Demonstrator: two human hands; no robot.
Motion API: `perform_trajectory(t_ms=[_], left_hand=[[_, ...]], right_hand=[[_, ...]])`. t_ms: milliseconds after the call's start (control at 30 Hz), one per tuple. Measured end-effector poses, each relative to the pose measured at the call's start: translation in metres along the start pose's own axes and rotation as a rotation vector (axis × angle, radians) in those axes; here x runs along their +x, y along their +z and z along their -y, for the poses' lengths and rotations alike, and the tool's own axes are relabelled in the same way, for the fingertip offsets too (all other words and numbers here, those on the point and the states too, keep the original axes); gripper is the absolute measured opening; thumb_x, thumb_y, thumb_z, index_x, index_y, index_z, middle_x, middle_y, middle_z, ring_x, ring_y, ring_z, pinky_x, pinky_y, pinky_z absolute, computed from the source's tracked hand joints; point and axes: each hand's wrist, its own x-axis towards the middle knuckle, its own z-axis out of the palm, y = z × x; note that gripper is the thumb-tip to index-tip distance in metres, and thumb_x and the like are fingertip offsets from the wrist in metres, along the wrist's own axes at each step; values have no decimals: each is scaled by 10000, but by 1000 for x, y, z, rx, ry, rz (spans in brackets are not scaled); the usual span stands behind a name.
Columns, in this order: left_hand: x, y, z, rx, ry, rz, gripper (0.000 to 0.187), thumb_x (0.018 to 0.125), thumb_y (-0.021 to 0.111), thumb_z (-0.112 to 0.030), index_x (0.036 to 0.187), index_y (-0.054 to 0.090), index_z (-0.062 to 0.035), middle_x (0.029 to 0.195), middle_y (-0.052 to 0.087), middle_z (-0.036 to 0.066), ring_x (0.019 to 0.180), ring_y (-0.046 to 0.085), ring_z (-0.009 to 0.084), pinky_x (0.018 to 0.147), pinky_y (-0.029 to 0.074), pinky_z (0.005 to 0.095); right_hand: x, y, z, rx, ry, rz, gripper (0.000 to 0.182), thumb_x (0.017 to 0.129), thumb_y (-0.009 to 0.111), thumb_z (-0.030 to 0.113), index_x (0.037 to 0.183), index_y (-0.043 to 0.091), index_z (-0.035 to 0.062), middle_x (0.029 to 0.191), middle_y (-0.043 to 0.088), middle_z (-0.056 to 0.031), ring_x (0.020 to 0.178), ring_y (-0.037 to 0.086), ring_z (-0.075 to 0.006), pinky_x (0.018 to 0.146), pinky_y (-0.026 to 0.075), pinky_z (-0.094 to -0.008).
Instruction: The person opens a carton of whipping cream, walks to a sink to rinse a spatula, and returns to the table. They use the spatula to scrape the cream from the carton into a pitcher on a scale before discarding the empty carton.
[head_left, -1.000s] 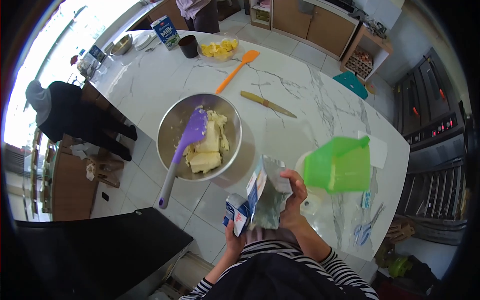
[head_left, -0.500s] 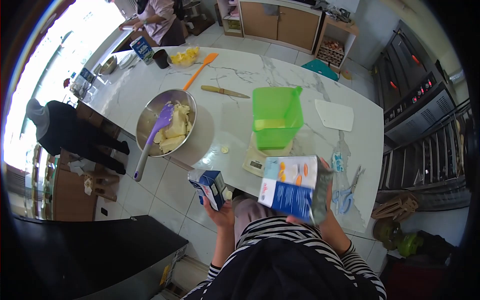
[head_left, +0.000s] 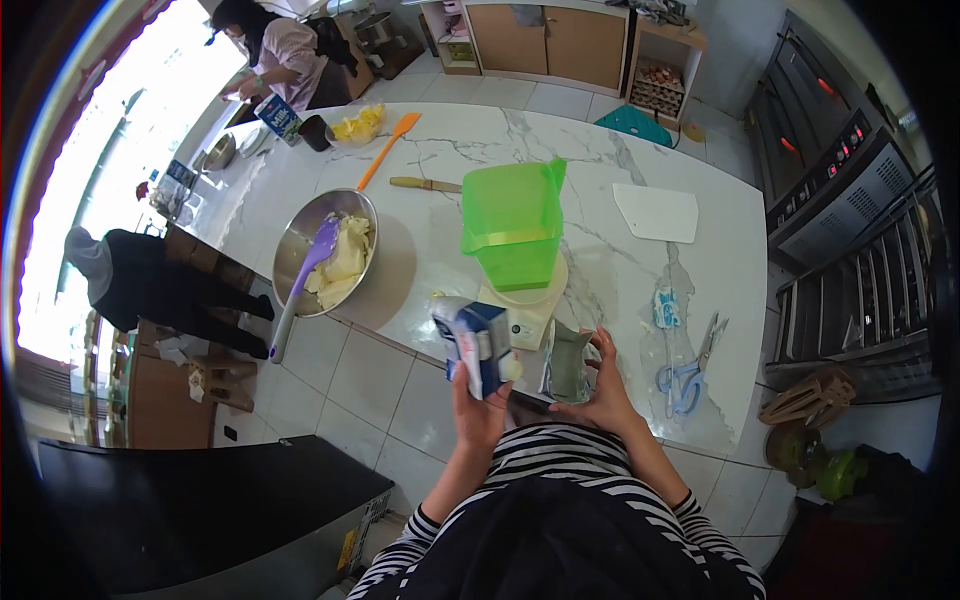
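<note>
My left hand point(head_left: 480, 415) is closed around a small blue-and-white carton point(head_left: 478, 350) with a pale cap, held upright at the table's front edge. In my right hand point(head_left: 605, 400) is a larger carton point(head_left: 570, 365), its silvery-grey side towards me and its printed face hidden; thumb and fingers grip it from the right. Just beyond both cartons a kitchen scale point(head_left: 527, 328) carries a translucent green pitcher point(head_left: 512, 215). Left of these, a steel bowl point(head_left: 287, 235) contains pale yellow butter-like chunks point(head_left: 345, 255) and a purple spatula point(head_left: 318, 248).
An orange spatula point(head_left: 388, 150) and a knife point(head_left: 425, 184) lie beyond the bowl. On the right are a white scraper point(head_left: 655, 213), blue-handled scissors point(head_left: 690, 380) and a crumpled blue wrapper point(head_left: 667, 308). Two other people point(head_left: 295, 55) stand left of the table point(head_left: 590, 160).
Both cartons have come closer together: the small one moved right and up, the larger one left and turned, hiding its printed face. The view has shifted slightly.
</note>
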Motion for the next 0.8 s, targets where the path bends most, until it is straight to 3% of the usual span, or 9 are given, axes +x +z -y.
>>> perform_trajectory(t_ms=[33,100,167,200,267,600,667,800], left_hand=[[-4,6,6,181,9,-50,426,867,473,-312,1227,390,-99,1164,514,57,1030,532,204,834,473,384],[-10,9,18,215,9,3,500,835,518,-192,1273,291,-112,1220,437,69,1115,450,207,921,389,387],[-11,24,30,203,98,104,634,796,533,-37,1303,162,-128,1221,386,88,1133,400,200,973,315,352],[-12,32,35,377,187,62,669,785,543,-17,1302,134,-129,1169,400,96,1067,428,177,929,349,327],[-17,42,31,778,274,100,716,746,580,-3,1291,130,-120,1120,402,119,1000,451,176,879,380,312],[-16,37,52,1159,715,168,807,625,706,-45,1229,172,-41,1025,404,128,910,465,201,783,408,298],[-15,37,52,1436,844,164,830,620,680,-16,1251,143,-62,1018,381,112,937,455,203,815,396,309],[-11,41,60,1472,884,117,845,609,697,-28,1245,142,-51,1006,379,109,920,448,198,804,393,311]], right_hand=[[0,1,-1,-12,4,3,1233,455,859,254,1349,22,107,1336,233,-159,1234,279,-307,918,356,-454],[1,2,0,-26,8,-3,1231,458,859,256,1349,22,108,1341,222,-159,1240,270,-307,925,351,-459],[0,3,3,8,-13,-31,1166,460,853,252,1333,107,50,1307,265,-174,1190,340,-311,938,375,-392],[0,2,2,9,-12,-40,1166,460,853,252,1333,107,50,1307,265,-174,1190,340,-311,938,375,-392],[-2,2,-1,-35,17,-26,1164,451,849,230,1333,112,46,1295,285,-177,1187,340,-320,969,335,-386],[-5,8,-8,-71,-44,-113,1059,431,837,180,1277,227,-1,1200,358,-176,1101,392,-344,942,339,-365],[-4,8,-9,-173,-74,-120,986,444,828,218,1231,281,-12,1155,392,-183,1043,412,-356,898,343,-388],[-2,6,-4,-315,-94,-167,940,453,818,278,1198,319,-5,1094,429,-188,1001,421,-362,863,332,-410]])
